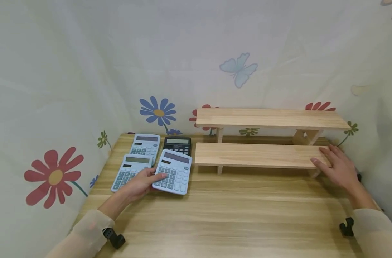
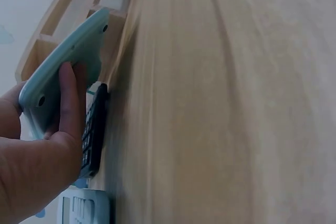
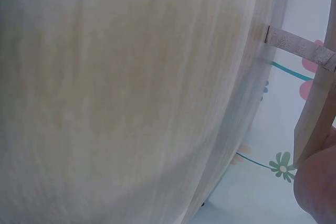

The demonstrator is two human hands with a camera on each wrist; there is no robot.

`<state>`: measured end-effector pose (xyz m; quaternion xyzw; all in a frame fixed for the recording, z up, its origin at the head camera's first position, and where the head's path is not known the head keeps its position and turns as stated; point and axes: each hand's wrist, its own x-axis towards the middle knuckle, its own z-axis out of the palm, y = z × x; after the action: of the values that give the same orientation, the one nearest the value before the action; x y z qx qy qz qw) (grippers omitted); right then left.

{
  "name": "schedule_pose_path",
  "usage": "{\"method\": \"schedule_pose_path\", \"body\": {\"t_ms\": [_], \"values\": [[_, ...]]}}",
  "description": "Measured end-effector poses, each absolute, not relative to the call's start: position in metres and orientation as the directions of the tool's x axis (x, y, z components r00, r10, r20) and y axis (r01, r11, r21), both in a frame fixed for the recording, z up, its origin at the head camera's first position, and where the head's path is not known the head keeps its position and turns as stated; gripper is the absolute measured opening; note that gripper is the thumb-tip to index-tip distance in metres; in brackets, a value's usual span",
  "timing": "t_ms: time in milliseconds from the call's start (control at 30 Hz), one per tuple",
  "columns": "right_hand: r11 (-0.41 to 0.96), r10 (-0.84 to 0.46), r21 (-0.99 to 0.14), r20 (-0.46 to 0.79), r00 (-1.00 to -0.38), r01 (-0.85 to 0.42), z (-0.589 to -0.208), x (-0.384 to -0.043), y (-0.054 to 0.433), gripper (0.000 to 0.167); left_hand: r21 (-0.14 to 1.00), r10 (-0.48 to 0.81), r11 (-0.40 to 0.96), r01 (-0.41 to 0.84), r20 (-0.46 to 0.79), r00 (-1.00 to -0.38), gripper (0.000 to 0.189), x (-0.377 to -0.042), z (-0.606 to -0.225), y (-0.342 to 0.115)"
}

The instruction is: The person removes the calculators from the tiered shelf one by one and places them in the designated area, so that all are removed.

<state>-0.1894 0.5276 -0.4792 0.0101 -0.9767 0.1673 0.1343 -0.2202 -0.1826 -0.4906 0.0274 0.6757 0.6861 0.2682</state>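
A light blue calculator (image 1: 178, 172) is pinched in my left hand (image 1: 139, 184), thumb across its left keys. The left wrist view shows the fingers (image 2: 68, 98) spread on the back of this calculator (image 2: 44, 82), which is tilted above the wooden table. My right hand (image 1: 339, 166) rests on the right end of the lower board (image 1: 253, 154) of a two-tier wooden shelf, thumb and fingers lying over it. In the right wrist view part of that hand (image 3: 317, 184) shows at the board's end (image 3: 314, 119).
Two more light blue calculators (image 1: 145, 139) (image 1: 131, 172) lie at the table's left, beside a black calculator (image 1: 178, 141) partly covered by the held one. The shelf's upper board (image 1: 270, 118) stands behind the lower one. A flower-printed cloth (image 1: 183, 43) hangs behind the table (image 1: 228, 218).
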Motion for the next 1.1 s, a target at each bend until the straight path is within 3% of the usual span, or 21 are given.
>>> {"method": "schedule_pose_path", "body": {"t_ms": [467,600,767,1100], "values": [[0.94,0.03,-0.335,0.263,-0.964,-0.062,-0.478,-0.189,0.526,0.076,0.933,0.38,0.071,-0.353,-0.353,-0.855,0.064,-0.217,-0.503,-0.181],[0.94,0.028,-0.335,0.264,-0.964,-0.065,-0.479,-0.189,0.525,0.076,0.928,0.299,0.287,-0.238,-0.323,-0.898,0.065,-0.214,-0.501,-0.18],[0.939,0.023,-0.337,0.264,-0.964,-0.07,-0.479,-0.188,0.527,0.076,0.787,0.207,0.614,-0.065,-0.24,-0.949,0.064,-0.207,-0.493,-0.174],[0.932,0.018,-0.354,0.268,-0.963,-0.081,-0.481,-0.189,0.527,0.075,0.741,0.116,0.668,-0.067,-0.193,-0.974,0.06,-0.205,-0.494,-0.173]]}}
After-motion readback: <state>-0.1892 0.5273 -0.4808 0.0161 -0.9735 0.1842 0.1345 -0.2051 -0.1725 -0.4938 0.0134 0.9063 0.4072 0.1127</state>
